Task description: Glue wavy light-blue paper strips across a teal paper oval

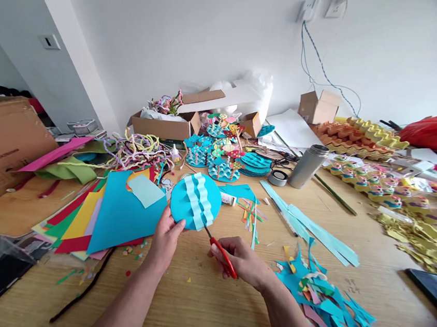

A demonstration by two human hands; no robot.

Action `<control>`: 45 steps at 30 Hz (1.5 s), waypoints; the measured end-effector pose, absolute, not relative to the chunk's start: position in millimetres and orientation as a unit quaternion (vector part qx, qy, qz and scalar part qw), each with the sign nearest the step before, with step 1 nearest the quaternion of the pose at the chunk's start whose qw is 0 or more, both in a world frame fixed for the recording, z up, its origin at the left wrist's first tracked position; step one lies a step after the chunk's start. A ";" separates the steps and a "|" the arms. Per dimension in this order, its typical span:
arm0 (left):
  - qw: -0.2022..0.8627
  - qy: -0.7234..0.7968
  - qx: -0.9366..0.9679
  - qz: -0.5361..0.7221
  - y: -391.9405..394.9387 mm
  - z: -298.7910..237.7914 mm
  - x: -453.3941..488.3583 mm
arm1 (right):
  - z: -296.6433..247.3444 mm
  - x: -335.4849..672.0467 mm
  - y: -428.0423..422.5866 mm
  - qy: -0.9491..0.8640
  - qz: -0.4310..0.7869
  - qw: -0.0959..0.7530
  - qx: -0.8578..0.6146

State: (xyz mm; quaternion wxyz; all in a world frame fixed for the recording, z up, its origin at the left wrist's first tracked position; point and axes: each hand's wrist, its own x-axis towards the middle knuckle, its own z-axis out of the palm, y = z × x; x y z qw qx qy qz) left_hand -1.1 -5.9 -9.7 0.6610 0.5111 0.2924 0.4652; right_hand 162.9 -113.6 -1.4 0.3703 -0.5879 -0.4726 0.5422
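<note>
A round blue paper disc [181,197] with two wavy light-blue paper strips [199,198] across it is pinched at its lower left edge by my left hand [166,236]. My right hand [237,259] grips red-handled scissors [224,258]. Their dark blades meet the lower end of the strips at the disc's rim; whether they are cutting I cannot tell. Blue paper sheets [118,226] lie to the left of my left hand, with a light-blue piece [147,191] on top. Beyond the disc stand finished-looking blue wave pieces [223,172] with colourful fish shapes.
Blue paper scraps [343,312] lie at the right front. Light-blue strips [313,228], a grey flask [309,166] and a roll of tape [278,177] sit behind. Pipe cleaners [137,152] pile up at left; a phone [431,290] lies at the right edge.
</note>
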 end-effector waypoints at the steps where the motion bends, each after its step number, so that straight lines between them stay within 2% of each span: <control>1: 0.657 0.295 0.515 0.465 -5.8 -10.9 -1.4 | -2.1 163.1 -113.8 -0.473 0.541 0.369 -0.589; 45: 0.704 0.296 0.475 0.437 -12.8 -0.3 1.3 | -3.3 162.1 -113.7 -0.474 0.515 0.371 -0.610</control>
